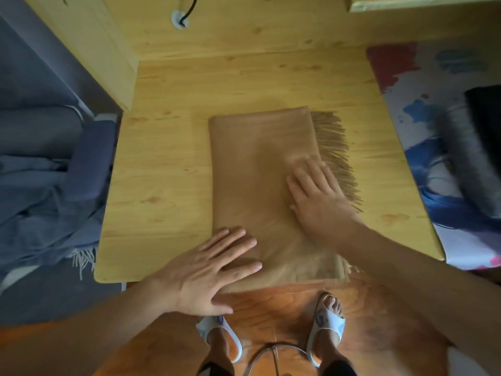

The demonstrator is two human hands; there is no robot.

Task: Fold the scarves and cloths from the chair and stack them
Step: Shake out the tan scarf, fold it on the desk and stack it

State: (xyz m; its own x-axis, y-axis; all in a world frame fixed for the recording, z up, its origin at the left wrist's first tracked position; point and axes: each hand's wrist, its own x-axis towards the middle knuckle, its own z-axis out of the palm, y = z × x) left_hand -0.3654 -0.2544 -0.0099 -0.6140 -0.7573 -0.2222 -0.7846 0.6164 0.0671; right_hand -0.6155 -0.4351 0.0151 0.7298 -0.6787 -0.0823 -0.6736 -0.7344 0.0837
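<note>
I see a tan scarf (pixel 260 169) folded into a long, smooth rectangle on the pale wood table (pixel 168 169). Thin fringe (pixel 336 147) sticks out along its right edge. My left hand (pixel 208 267) lies flat on the near end, fingers straight. My right hand (pixel 317 194) presses flat by the fringe, fingers spread. Soft blue cloths (pixel 46 185) hang in a heap on the chair (pixel 92 161) to the left.
</note>
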